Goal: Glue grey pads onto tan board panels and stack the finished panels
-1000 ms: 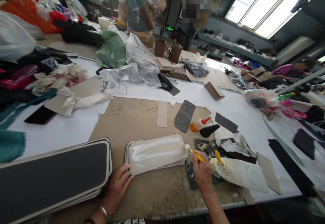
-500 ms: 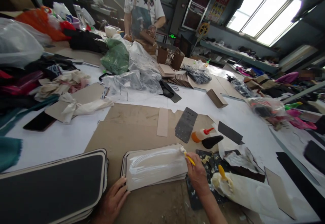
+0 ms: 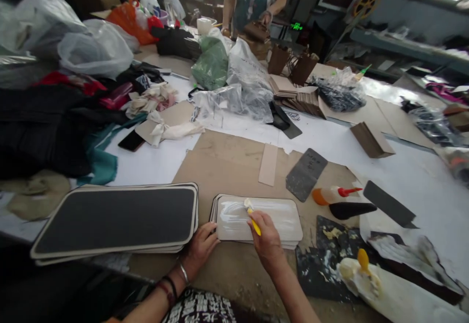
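Observation:
My right hand (image 3: 266, 237) is closed around the yellow handle of a small glue brush (image 3: 255, 224). The brush's pale, coated bristles touch the top beige board (image 3: 284, 215) of a small stack with rounded corners. White wet streaks cover much of that board. At the stack's left end, the fingers of my left hand (image 3: 201, 245) lie stretched out against the edge. Just left of that hand is a larger stack of dark grey panels with beige borders (image 3: 120, 220).
On the right lies a white plastic container (image 3: 406, 291) with cream-coloured paste and a yellow handle (image 3: 363, 260). Near it are a red-tipped bottle (image 3: 330, 195) and a smeared dark sheet (image 3: 311, 274). Plastic bags (image 3: 252, 69) crowd the back, where a person (image 3: 252, 5) stands holding a brown item.
My right hand has moved the brush left from the board's right end to near its middle. The view has turned left, showing more of the dark panels.

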`<state>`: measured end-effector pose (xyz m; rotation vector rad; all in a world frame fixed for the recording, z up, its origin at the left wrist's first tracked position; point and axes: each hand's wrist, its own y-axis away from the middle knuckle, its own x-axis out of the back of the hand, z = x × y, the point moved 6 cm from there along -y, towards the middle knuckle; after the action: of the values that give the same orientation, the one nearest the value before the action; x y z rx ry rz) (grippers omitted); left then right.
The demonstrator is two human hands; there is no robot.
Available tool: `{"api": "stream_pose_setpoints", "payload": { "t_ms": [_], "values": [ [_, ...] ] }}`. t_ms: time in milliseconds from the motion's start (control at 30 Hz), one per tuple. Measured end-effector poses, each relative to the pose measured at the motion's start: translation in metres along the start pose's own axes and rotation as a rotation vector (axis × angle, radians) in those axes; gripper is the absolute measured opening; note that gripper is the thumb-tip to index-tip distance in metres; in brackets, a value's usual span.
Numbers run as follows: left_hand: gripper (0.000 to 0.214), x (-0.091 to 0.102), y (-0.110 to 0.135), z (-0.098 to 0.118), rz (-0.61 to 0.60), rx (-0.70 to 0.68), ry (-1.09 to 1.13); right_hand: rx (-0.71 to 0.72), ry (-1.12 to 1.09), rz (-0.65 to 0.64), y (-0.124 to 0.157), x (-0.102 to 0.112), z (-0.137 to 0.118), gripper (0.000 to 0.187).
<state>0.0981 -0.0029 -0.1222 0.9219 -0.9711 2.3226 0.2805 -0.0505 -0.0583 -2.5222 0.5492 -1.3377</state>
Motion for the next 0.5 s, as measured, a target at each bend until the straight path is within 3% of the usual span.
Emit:
{"api": "stream_pose_setpoints", "payload": {
  "t_ms": [133, 267, 367, 500],
  "values": [
    [0.017, 0.003, -0.003, 0.006, 0.007, 0.023, -0.019, 0.061, -0.054, -0.024, -0.012, -0.026, -0.032, 0.021],
    [0.015, 0.003, -0.002, 0.005, -0.005, 0.040, 0.023, 0.099, -0.114, -0.109, -0.005, -0.038, -0.057, 0.021],
    [0.014, 0.005, -0.002, 0.006, 0.017, -0.004, 0.011, 0.035, -0.207, -0.172, 0.012, -0.034, -0.067, 0.020],
    [0.012, 0.007, -0.002, 0.006, 0.054, -0.052, -0.029, -0.122, -0.305, -0.085, 0.031, -0.017, -0.058, 0.015]
  ]
}}
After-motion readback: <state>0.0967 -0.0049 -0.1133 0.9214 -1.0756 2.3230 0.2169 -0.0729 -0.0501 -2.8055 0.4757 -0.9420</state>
